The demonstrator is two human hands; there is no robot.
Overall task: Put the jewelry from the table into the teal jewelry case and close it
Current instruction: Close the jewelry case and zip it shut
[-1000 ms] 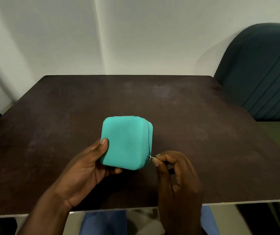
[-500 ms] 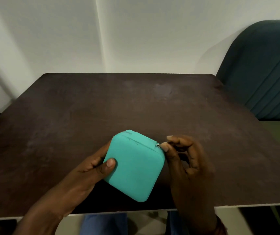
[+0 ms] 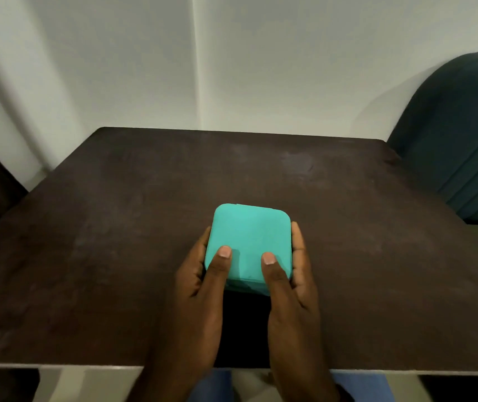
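The teal jewelry case [image 3: 251,242] lies flat on the dark counter [image 3: 116,227], near the front edge, lid closed and facing up. Your left hand [image 3: 200,300] holds its left side and your right hand [image 3: 293,300] holds its right side, so the case sits clamped between them. Each thumb rests on the lid near the front edge, the two well apart, and the fingers run along the side walls. Whether the fingertips reach under the case cannot be told from this view. A dark teal chair [image 3: 463,134] stands at the right, just beside the counter, and a pale wall [image 3: 261,53] rises behind it.
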